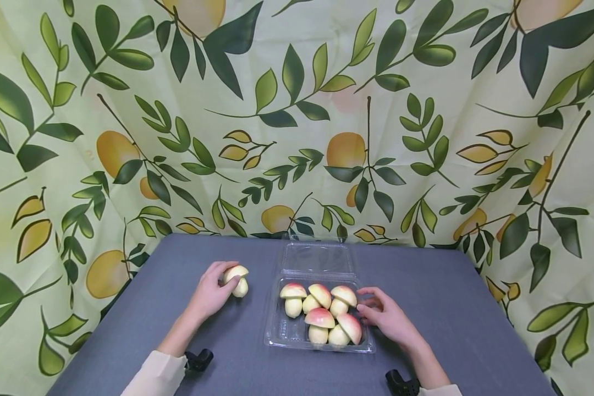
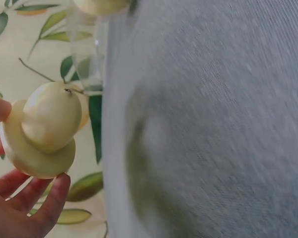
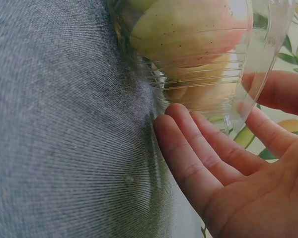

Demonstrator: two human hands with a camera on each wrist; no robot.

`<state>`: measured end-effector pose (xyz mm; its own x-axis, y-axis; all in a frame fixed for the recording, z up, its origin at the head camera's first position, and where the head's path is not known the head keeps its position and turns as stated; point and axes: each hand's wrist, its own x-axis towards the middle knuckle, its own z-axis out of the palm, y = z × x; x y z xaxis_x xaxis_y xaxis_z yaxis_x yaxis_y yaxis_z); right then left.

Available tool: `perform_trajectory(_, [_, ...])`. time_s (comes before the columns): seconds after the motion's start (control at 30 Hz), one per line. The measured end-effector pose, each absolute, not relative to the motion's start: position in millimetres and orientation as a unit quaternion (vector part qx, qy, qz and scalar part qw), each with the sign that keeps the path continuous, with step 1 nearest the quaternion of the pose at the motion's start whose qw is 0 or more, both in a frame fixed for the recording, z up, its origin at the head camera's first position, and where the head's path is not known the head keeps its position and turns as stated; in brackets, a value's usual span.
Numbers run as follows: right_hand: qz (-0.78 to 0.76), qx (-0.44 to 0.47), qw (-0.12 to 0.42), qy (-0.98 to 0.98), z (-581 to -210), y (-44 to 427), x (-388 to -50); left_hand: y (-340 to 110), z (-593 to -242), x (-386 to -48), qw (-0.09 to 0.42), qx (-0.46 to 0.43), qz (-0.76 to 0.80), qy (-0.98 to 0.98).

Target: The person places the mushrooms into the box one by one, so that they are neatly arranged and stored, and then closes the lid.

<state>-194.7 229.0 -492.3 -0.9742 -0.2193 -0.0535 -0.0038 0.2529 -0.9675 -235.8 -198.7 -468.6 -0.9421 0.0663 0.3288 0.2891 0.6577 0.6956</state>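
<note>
My left hand holds a pale mushroom-shaped piece above the table, left of a clear plastic box. Its thumb and fingertips pinch the cap's edge; the left wrist view shows the rounded stem end with a small dark spot. Several similar pieces with red-blushed caps, one of them a front-left mushroom-shaped piece, stand or lean in the box. At the box's right side is my right hand, fingers loosely extended along the clear wall. Whether every fingertip touches the plastic cannot be made out.
The box's clear lid is folded back toward the rear of the grey cloth-covered table. A leaf-and-fruit patterned curtain stands behind and at both sides. Dark wrist mounts sit on the forearms.
</note>
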Motion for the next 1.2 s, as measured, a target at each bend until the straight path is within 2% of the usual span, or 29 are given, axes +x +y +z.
perform_trajectory(0.5, [-0.608,-0.078,0.091,0.785,-494,230,-195,-171,-449,-223,0.174,-0.200,-0.391,-0.882])
perform_trajectory(1.0, [-0.608,-0.068,0.096,0.785,-493,230,-194,-144,-438,-209,0.168,-0.256,-0.395,-0.866])
perform_trajectory(1.2, [-0.607,-0.070,0.098,0.786,-493,230,-195,-135,-441,-204,0.145,-0.267,-0.381,-0.873])
